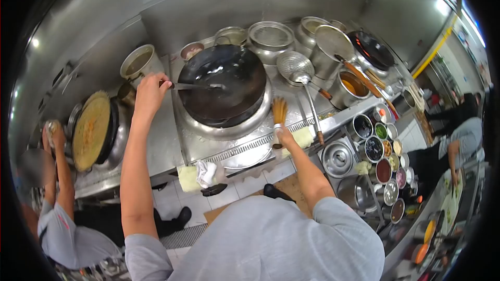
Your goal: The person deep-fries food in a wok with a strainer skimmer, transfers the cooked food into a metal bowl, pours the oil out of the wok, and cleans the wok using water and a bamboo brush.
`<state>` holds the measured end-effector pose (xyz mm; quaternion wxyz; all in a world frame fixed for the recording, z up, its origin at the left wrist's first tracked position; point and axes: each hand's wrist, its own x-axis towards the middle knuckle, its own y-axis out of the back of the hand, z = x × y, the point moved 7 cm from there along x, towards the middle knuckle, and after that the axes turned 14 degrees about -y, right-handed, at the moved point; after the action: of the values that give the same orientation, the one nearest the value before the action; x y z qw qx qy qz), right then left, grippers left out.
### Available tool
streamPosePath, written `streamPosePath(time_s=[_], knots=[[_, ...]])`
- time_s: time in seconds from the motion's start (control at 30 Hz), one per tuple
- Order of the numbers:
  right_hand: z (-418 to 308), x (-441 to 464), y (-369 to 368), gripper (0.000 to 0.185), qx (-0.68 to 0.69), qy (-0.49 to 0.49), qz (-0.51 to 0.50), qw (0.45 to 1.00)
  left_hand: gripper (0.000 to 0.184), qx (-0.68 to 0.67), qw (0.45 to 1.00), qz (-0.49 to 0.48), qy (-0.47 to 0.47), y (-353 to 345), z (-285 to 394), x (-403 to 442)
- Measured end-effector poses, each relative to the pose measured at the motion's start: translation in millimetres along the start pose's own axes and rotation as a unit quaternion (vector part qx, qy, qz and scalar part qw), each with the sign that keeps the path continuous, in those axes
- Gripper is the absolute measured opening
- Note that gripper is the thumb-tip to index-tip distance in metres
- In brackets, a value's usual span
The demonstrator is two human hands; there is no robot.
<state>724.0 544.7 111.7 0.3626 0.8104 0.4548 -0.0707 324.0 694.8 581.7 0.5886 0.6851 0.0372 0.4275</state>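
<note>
A large black wok (224, 96) sits on the round burner ring (224, 132) in front of me, its inside wet and shiny. My left hand (151, 93) is closed at the wok's left rim around the end of a long thin metal utensil (190, 86). The utensil reaches over the wok, and I cannot make out its kind. On the right, my right hand (284, 138) grips a bamboo wok brush (279, 112), bristles pointing up, just outside the burner ring. A perforated strainer (295, 66) and a ladle (312, 104) lie beyond it.
Metal pots (271, 39) line the back of the stove. A tall pot (140, 62) stands left. Seasoning containers (374, 148) crowd the right. A co-worker (67, 229) works left beside another wok (94, 132) holding yellow food; another person (463, 143) stands far right. A folded cloth (207, 173) lies on the front edge.
</note>
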Motion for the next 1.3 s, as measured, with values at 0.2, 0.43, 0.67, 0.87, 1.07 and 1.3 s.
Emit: streamPosePath(time_s=[0.2, 0.43, 0.67, 0.87, 1.07, 1.3], knots=[[33.2, -56.6, 146.0, 0.034, -0.205, -0.055, 0.383, 0.899, 0.033, -0.119, 0.986, 0.111, -0.024, 0.7, 51.1, 64.4], [74.2, 26.1, 162.9, 0.031, -0.076, 0.041, 0.246, 0.965, 0.053, -0.142, 0.971, 0.170, 0.088, -18.7, 75.1, 138.1], [-86.3, 71.2, 171.8, 0.015, 0.490, -0.060, -0.303, 0.815, 0.029, -0.252, 0.939, 0.207, 0.108, -102.7, 52.2, 184.2], [-203.0, 196.3, 200.4, 0.007, 0.283, -0.019, -0.123, 0.951, 0.033, -0.130, 0.977, 0.127, 0.114, -127.2, 64.6, 184.9], [-267.9, 241.7, 173.4, 0.018, 0.495, -0.127, -0.426, 0.746, 0.029, -0.247, 0.965, 0.021, 0.087, -114.8, 51.6, 184.9], [-334.3, 115.1, 225.0, 0.014, 0.578, -0.106, -0.472, 0.658, 0.025, -0.149, 0.967, 0.108, 0.177, -184.6, -9.9, 157.2]])
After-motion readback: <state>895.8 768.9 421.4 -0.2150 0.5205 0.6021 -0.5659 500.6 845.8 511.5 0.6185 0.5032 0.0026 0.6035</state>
